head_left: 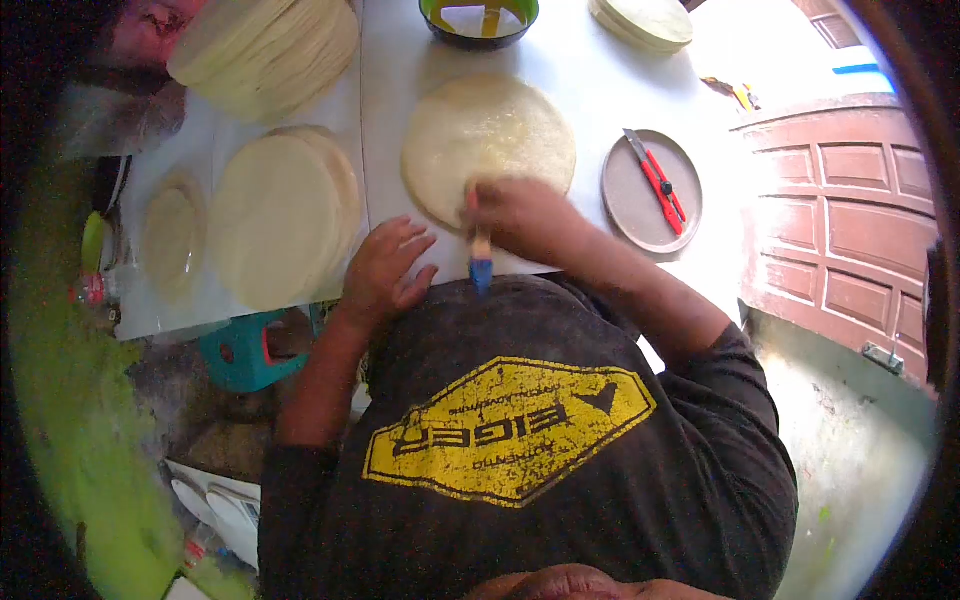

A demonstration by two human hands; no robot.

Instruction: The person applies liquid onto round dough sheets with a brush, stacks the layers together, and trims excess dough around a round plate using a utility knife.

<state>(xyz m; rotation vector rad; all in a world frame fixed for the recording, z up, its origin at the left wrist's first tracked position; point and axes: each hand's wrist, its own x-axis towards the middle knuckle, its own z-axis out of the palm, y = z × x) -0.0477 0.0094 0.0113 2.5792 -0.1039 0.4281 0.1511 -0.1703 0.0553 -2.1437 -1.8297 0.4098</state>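
My right hand (525, 215) is closed round a brush (481, 262), blurred by motion, over the near edge of a flat round dough sheet (490, 140). The brush's blue end points toward my body, with a wood-coloured part above it; my fingers hide much of the rest. Wet, shiny patches show on the dough. My left hand (390, 265) rests at the table's front edge with its fingers apart, holding nothing. Beyond the dough stands a dark bowl, green inside (480, 38), with yellow liquid and a pale flat piece in it.
Left lie a tall stack of round sheets (265, 55), a lower stack (280, 215) and a clear round lid or plate (173, 235). A red cutter knife (660, 185) lies on a grey round plate (625, 220) at right. Another stack (645, 22) sits far right.
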